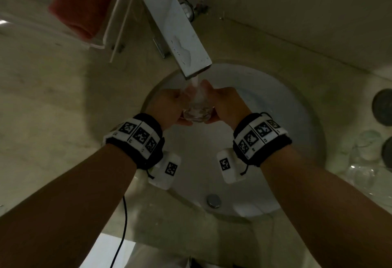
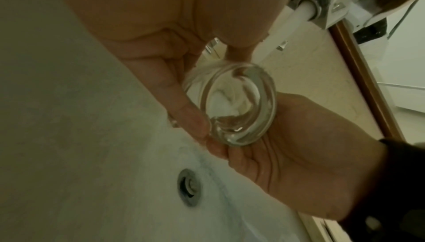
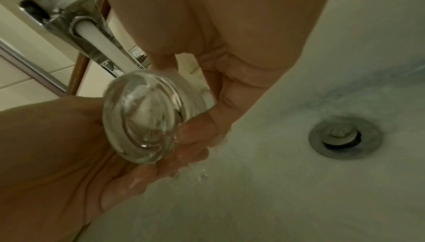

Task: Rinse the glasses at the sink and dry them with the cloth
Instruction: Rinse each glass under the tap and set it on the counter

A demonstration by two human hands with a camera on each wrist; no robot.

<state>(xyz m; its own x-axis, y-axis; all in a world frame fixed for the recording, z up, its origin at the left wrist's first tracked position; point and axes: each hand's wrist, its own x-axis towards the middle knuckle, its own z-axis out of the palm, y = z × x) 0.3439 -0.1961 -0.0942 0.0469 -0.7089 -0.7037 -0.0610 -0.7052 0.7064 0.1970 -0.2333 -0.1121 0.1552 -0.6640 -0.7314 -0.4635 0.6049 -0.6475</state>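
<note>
On the far left I'm seeing a clear holder (image 1: 118, 13) on the counter (image 1: 53, 102), and it is carrying a rolled red cloth (image 1: 82, 2); open counter is lying between it and the basin rim. Moving inward, my left hand (image 1: 169, 106) is wrapping its fingers (image 2: 174, 98) around one side of the glass (image 1: 196, 108), which I'm keeping over the far half of the sink (image 1: 286, 119), directly beneath the spout of the flat chrome tap (image 1: 178, 32). A stream of water (image 1: 196, 85) is running from the spout into the glass's open mouth; some water is swirling at its thick base, and drops are falling off my fingers in the right wrist view. My right hand (image 1: 227, 104) is curling around the other side of the same glass, fingertips meeting the left hand's under the base. The glass is tilting, clear of the basin wall and hanging above it. The drain (image 1: 213, 201) is sitting in the near part of the bowl, with open basin between it and my hands. To the far right, several more clear glasses (image 1: 360, 161) are standing on the counter beside the rim, near two dark round objects (image 1: 384, 106) that I cannot identify.
</note>
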